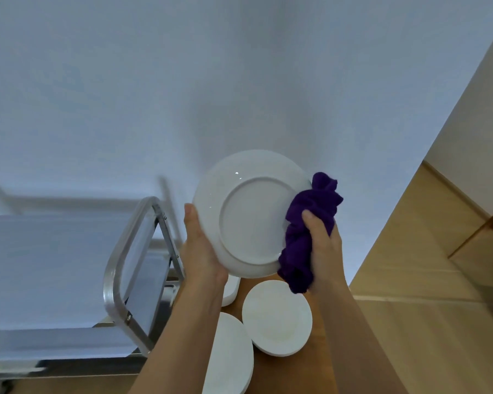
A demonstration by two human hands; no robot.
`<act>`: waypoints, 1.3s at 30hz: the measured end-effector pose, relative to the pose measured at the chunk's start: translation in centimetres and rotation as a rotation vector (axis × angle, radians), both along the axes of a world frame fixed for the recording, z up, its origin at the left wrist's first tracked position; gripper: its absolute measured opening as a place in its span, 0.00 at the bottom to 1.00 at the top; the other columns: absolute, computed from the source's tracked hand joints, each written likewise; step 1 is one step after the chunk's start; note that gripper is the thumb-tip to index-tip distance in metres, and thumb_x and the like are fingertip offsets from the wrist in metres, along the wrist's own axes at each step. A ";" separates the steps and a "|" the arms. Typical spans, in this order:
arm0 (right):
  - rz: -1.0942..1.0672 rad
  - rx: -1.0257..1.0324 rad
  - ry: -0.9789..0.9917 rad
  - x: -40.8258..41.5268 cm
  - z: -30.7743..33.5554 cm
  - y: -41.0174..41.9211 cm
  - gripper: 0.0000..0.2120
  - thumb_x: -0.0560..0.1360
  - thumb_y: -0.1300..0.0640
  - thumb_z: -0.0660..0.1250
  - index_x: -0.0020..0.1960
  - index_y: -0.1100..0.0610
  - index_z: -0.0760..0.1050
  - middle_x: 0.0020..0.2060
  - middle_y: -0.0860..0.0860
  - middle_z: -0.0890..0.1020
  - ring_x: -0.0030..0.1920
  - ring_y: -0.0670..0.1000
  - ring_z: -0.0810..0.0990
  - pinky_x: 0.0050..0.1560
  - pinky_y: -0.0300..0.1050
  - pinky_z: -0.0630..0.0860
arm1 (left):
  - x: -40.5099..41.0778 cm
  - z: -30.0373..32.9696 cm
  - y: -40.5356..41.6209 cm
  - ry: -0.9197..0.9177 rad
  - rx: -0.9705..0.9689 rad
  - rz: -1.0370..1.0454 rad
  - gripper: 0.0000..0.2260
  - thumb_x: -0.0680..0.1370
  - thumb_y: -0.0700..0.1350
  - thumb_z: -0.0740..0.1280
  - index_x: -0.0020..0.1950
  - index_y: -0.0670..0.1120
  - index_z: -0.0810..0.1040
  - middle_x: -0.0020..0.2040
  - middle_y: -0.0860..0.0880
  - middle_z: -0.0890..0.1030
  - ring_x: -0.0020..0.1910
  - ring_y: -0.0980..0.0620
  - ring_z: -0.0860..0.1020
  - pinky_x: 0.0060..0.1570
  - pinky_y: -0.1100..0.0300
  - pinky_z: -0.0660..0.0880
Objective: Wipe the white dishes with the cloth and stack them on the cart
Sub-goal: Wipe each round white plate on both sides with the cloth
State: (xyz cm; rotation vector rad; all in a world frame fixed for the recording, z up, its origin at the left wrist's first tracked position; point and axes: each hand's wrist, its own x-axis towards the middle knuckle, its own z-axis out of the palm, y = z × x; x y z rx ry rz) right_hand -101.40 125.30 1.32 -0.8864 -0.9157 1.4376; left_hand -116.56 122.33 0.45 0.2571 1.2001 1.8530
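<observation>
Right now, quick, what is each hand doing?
Left hand: fingers hold the white plate by its edge.
Right hand: fingers grip the purple cloth against the plate.

Dining-service room: steel cart [120, 268], stacked white plates [278, 317], wooden table [325, 373].

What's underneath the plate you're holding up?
Below the held plate sit white plates on a wooden surface. One dish is mostly hidden behind the left hand.

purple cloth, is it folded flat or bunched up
Bunched up: the cloth is crumpled in the right hand, pressed against the held plate.
</observation>
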 end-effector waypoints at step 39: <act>0.219 -0.487 -0.039 -0.1 -3.6 -0.4 0.05 0.73 0.57 0.67 0.47 0.58 0.77 0.29 0.52 0.82 0.28 0.49 0.81 0.28 0.40 0.75 | -0.9 -3.6 -0.4 1.002 -0.191 -0.495 0.08 0.77 0.51 0.66 0.38 0.53 0.75 0.34 0.53 0.79 0.32 0.58 0.78 0.29 0.71 0.70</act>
